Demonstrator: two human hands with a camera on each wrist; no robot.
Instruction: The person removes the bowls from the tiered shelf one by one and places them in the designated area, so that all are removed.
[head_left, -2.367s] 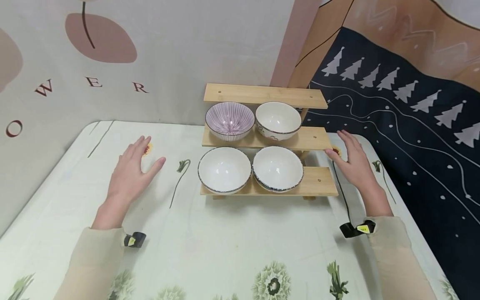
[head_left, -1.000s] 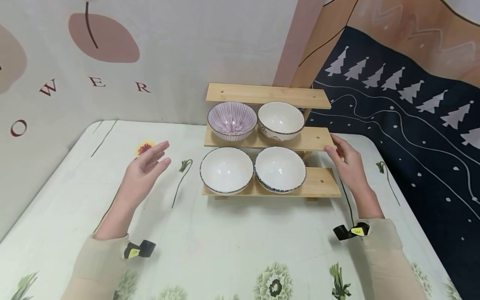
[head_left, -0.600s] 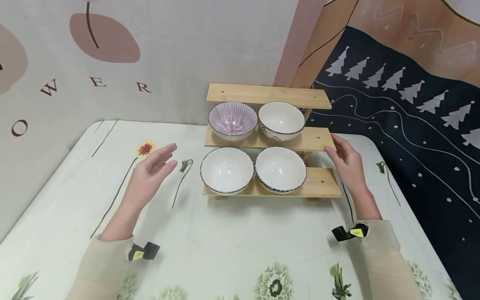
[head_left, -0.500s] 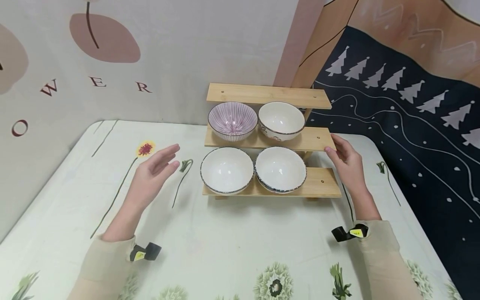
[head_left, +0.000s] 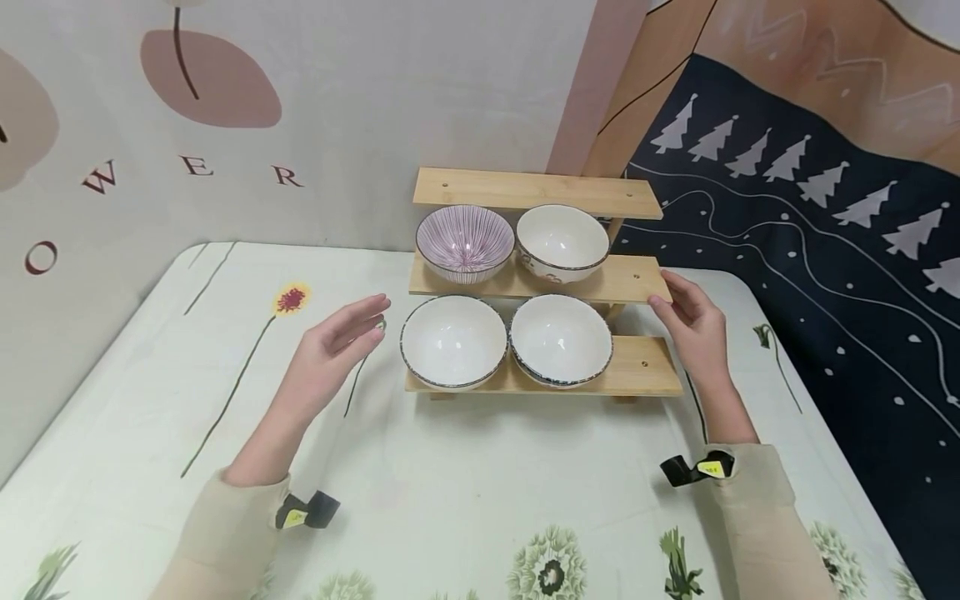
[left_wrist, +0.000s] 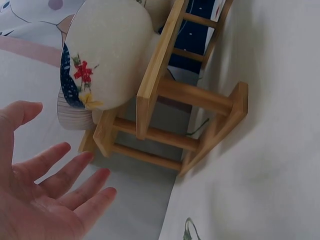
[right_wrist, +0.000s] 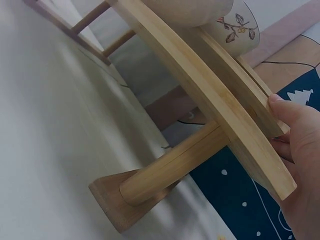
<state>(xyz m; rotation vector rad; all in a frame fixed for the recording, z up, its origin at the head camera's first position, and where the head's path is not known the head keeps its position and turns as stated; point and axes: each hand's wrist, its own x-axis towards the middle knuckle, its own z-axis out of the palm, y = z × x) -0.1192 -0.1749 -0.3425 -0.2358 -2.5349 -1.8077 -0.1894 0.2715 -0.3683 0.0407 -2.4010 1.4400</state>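
A three-tier wooden rack [head_left: 637,377] carries bowls on its lower two shelves. A purple-striped bowl [head_left: 465,242] and a cream bowl [head_left: 562,237] sit on the middle shelf. On the bottom shelf are a white bowl [head_left: 453,342] at left and a dark-rimmed white bowl [head_left: 561,337] at right. My right hand [head_left: 697,329] pinches the right end of the middle shelf, thumb on top and fingers below, as the right wrist view shows. My left hand [head_left: 330,358] hovers left of the bottom-left bowl, fingers extended, touching nothing. Red and yellow flowers mark that bowl's outside [left_wrist: 107,55].
The rack's top shelf [head_left: 536,192] bears no bowls. A pale cloth with printed flowers covers the table [head_left: 465,483]. A light printed wall hanging [head_left: 352,100] rises behind, and a dark tree-patterned one [head_left: 810,242] stands at right.
My left hand has moved right, toward the bottom-left bowl. My right hand has come in from beside the rack onto the middle shelf's end and stays there. The bowls sit as before.
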